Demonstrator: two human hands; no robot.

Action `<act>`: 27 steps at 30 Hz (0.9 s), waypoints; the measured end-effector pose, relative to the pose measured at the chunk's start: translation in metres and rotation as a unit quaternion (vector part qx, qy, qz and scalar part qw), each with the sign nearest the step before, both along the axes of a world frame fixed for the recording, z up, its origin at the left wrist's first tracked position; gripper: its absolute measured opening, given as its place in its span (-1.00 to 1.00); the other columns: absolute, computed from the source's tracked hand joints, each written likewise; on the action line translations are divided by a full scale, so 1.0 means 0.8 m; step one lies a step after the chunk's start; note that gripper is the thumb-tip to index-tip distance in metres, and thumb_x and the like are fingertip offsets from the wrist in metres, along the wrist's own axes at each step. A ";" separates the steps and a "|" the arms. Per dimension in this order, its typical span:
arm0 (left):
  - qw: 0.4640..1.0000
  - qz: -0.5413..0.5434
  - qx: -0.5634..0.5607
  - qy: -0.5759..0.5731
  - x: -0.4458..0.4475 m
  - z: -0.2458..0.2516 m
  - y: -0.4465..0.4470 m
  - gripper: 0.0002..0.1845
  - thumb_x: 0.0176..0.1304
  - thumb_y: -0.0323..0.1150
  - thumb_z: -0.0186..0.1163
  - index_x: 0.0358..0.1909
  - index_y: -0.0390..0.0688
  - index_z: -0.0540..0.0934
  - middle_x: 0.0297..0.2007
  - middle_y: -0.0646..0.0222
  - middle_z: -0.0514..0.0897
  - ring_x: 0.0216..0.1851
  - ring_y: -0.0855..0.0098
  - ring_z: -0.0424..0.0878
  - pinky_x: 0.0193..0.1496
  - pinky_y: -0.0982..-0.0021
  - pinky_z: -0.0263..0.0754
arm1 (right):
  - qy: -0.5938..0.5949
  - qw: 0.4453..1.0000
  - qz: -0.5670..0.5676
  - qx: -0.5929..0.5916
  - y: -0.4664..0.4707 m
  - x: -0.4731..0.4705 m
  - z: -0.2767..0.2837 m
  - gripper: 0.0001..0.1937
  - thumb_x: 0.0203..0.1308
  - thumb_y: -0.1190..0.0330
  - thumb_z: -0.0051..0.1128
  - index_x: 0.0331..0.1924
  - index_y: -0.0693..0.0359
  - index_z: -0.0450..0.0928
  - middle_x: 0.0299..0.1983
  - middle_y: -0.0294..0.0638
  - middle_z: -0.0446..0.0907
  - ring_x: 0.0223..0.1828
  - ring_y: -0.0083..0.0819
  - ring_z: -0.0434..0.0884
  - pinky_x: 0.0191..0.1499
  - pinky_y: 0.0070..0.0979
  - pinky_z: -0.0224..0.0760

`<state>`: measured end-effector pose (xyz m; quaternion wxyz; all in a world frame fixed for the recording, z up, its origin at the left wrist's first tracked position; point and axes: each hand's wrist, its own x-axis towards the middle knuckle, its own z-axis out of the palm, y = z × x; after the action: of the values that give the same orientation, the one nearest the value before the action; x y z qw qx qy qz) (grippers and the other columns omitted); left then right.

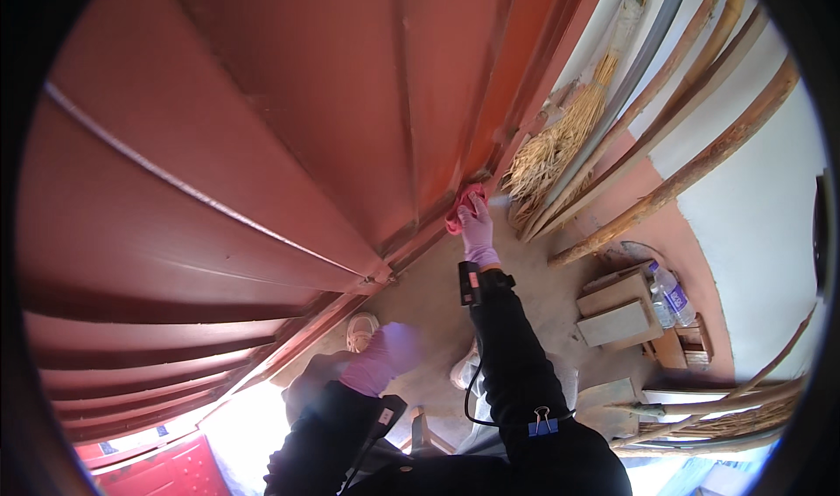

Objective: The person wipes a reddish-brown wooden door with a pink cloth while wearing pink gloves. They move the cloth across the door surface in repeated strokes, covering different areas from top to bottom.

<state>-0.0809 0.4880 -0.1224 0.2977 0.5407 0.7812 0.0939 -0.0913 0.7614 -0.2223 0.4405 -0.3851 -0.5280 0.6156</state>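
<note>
A crumpled pink cloth (455, 219) is under the fingers of my right hand (478, 227), which wears a light purple glove. The cloth is pressed against the bottom rail of a large red-brown metal door (341, 102), near the door's edge. My left hand (387, 355), in a similar glove, hangs above the floor near my knee and shoe; it is blurred, and its fingers cannot be made out.
Right of the door, a straw broom (571, 128), a grey pipe (623, 89) and several wooden poles (695, 155) lean on the wall. Boxes (613, 322) and plastic bottles (672, 296) stand by the wall. A wooden stool (422, 430) is below me.
</note>
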 end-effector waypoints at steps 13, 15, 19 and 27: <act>0.857 -0.043 -0.140 -0.495 0.173 -0.081 -0.004 -0.70 0.30 -0.32 -0.03 -0.07 -0.03 0.65 -0.15 0.36 0.69 -0.12 0.30 0.62 -0.02 0.25 0.42 | -0.139 0.925 0.330 -0.130 -0.152 -0.003 0.044 -0.72 0.12 0.42 0.30 -0.05 0.21 0.64 -0.14 -0.09 0.68 -0.09 -0.26 0.66 0.05 -0.39 0.50; 0.637 0.199 -0.074 -0.741 0.183 -0.102 0.002 -0.65 0.40 -0.32 -0.14 0.08 -0.01 0.58 0.00 0.37 0.65 0.03 0.28 0.56 0.14 0.29 0.36 | -0.024 0.971 0.227 -0.072 -0.156 -0.008 0.062 -0.72 0.13 0.45 0.27 -0.04 0.21 0.64 -0.13 -0.07 0.66 -0.07 -0.25 0.64 0.08 -0.39 0.48; 0.334 0.452 -0.019 -0.827 0.173 -0.110 -0.010 -0.67 0.49 -0.30 -0.19 0.10 -0.06 0.54 0.02 0.36 0.62 0.06 0.30 0.53 0.17 0.32 0.36 | -0.031 0.984 0.122 0.123 -0.161 -0.019 0.076 -0.60 0.10 0.59 0.21 0.08 0.26 0.50 0.07 -0.07 0.49 0.14 -0.24 0.49 0.21 -0.38 0.35; 0.417 0.465 -0.091 -0.776 0.160 -0.084 -0.030 -0.69 0.47 -0.23 -0.11 -0.01 -0.13 0.57 -0.12 0.35 0.63 -0.10 0.36 0.56 -0.01 0.34 0.43 | -0.071 0.982 0.168 0.052 -0.150 -0.025 0.148 -0.68 0.02 0.60 0.26 -0.07 0.24 0.59 0.06 -0.01 0.44 0.21 -0.13 0.40 0.29 -0.36 0.25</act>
<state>0.0473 0.4644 -0.1899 0.7358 -0.2371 0.3547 0.5259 -0.1115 0.6413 -0.1035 0.3115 -0.3107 -0.6464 0.6234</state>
